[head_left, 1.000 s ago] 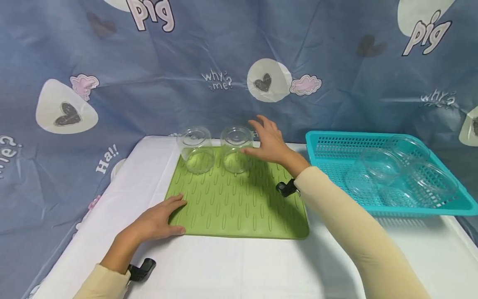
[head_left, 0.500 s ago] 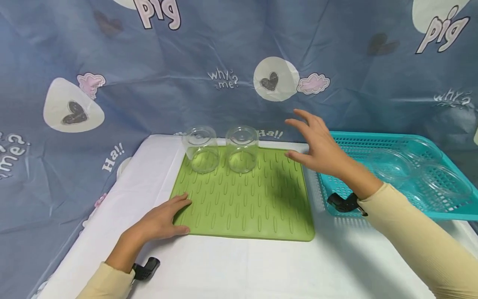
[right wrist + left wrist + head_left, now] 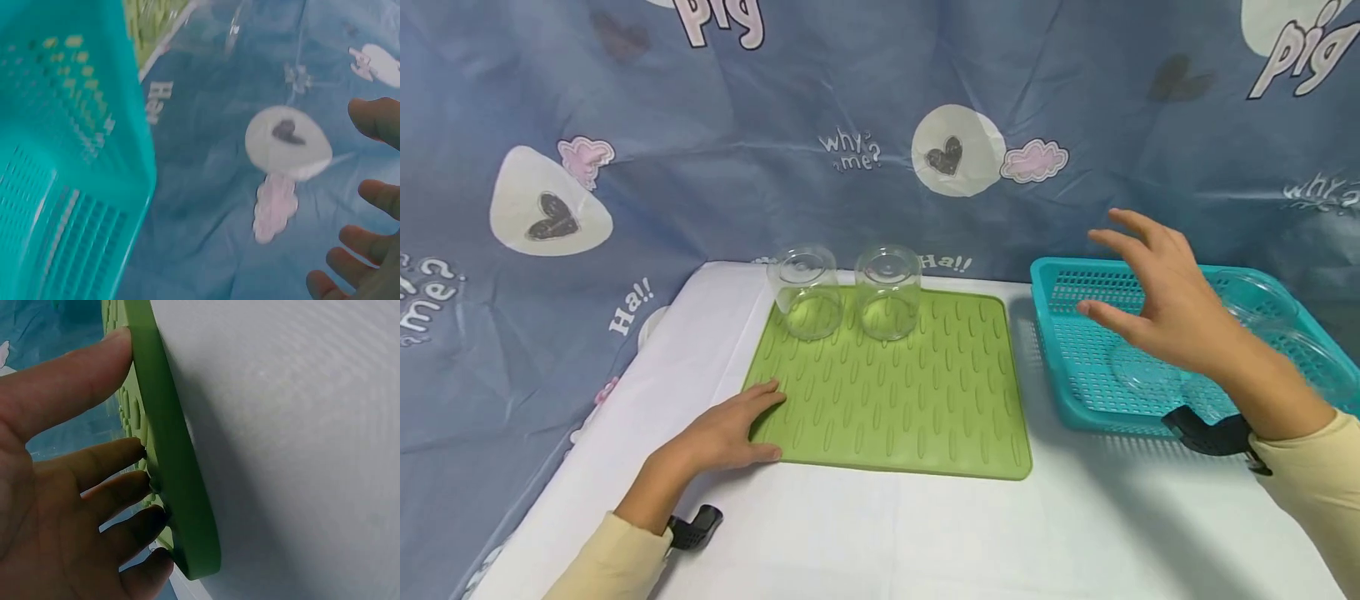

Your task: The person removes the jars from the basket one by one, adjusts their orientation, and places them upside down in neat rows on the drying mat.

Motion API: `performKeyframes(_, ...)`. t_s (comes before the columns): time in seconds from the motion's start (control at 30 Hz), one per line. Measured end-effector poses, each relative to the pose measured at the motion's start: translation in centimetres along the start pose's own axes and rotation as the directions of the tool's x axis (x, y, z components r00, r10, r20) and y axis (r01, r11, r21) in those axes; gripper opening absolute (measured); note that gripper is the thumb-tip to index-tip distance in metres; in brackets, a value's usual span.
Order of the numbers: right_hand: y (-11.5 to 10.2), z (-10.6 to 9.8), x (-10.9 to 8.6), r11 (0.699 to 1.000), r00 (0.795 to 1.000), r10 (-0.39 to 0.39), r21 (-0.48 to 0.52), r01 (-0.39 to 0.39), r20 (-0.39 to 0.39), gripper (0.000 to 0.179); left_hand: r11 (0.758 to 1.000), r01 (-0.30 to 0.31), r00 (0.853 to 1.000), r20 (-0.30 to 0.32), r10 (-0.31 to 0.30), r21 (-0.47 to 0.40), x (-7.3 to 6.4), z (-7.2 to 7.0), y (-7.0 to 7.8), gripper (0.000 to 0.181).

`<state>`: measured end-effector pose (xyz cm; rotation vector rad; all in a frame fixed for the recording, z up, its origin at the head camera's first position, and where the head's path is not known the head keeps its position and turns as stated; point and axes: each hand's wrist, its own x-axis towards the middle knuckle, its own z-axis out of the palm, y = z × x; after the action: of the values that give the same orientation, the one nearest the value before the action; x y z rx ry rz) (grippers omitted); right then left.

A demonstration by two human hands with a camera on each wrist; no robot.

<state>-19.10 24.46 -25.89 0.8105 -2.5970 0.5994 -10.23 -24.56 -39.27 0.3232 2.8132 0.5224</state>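
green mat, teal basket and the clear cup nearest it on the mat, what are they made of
Green rectangular mat: matte, probably silicone or rubber, given raised ridges. Teal rectangular basket: slightly glossy, likely plastic, given its regular perforations. Clear cylindrical cup: glossy, transparent, with highlights; glass or plastic, can't tell.

A hand could pass low over the middle and right of the green mat (image 3: pixel 895 400) — two clear cups (image 3: pixel 888 292) block its back, left to centre, the left hand (image 3: pixel 722 433) its front-left corner. Farther right, the teal basket (image 3: pixel 1101 421) stands in the way.
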Motion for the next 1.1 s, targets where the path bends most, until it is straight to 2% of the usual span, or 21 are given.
performKeyframes(0.17,2.2,-1.6,-0.7,0.997,0.998,0.060,-0.059,-0.058,0.023,0.077,1.000,0.000,1.000,0.009,0.000,0.012,0.0,0.0,-0.1,0.080)
performKeyframes(0.27,3.5,-2.0,-1.0,0.995,0.996,0.085,-0.061,-0.084,0.026,0.074,1.000,0.003,1.000,0.008,-0.004,0.015,-0.1,0.1,-0.2,0.079)
performKeyframes(0.5,5.9,-2.2,-2.1,0.984,0.987,0.154,-0.102,-0.149,0.037,0.068,1.000,0.010,1.000,0.014,-0.010,0.009,0.1,0.0,-0.1,0.078)
performKeyframes(0.67,7.9,-2.1,-2.5,0.968,0.970,0.223,-0.140,-0.208,0.099,0.065,1.000,-0.001,1.000,0.015,0.001,0.012,0.1,0.0,0.1,0.080)
performKeyframes(0.77,9.4,-2.1,-2.9,0.953,0.944,0.284,-0.160,-0.258,0.169,0.067,1.000,0.002,1.000,0.018,-0.002,0.016,0.2,-0.1,0.1,0.080)
performKeyframes(0.9,11.0,-2.2,-3.7,0.929,0.895,0.356,-0.204,-0.308,0.268,0.071,1.000,-0.002,1.000,0.019,0.002,0.028,0.3,-0.2,0.1,0.081)
performKeyframes(1.1,13.1,-2.3,-4.9,0.915,0.817,0.395,-0.259,-0.309,0.421,0.072,1.000,0.003,1.000,0.012,-0.003,0.026,0.2,-0.1,0.1,0.080)
